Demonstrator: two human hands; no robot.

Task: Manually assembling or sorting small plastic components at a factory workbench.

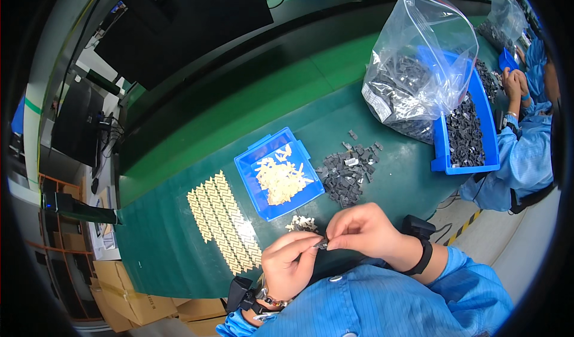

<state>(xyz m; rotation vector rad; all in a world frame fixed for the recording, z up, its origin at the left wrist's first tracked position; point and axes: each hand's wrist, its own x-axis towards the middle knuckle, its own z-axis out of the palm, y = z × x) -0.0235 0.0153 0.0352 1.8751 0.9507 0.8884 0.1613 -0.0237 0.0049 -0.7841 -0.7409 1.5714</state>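
Close to my body, at the near edge of the green table, my two hands meet over one small dark grey plastic part (pixel 321 245). My left hand (pixel 288 264) pinches it between thumb and fingertips from the left. From the right, my right hand (pixel 365 234) has its thumb and fingers closed on the same part. Just beyond them lies a small heap of pale and dark pieces (pixel 301 223). Farther out, a loose pile of dark grey parts (pixel 348 172) spreads over the table. The exact shape of the held part is mostly covered by my fingers.
A blue tray (pixel 254 200) holds cream-coloured pieces. Left of it, cream pieces (pixel 222 220) lie in neat rows. At right stand a clear bag of dark parts (pixel 400 92) and a blue bin (pixel 465 171). Another person's hands (pixel 515 84) work at far right.
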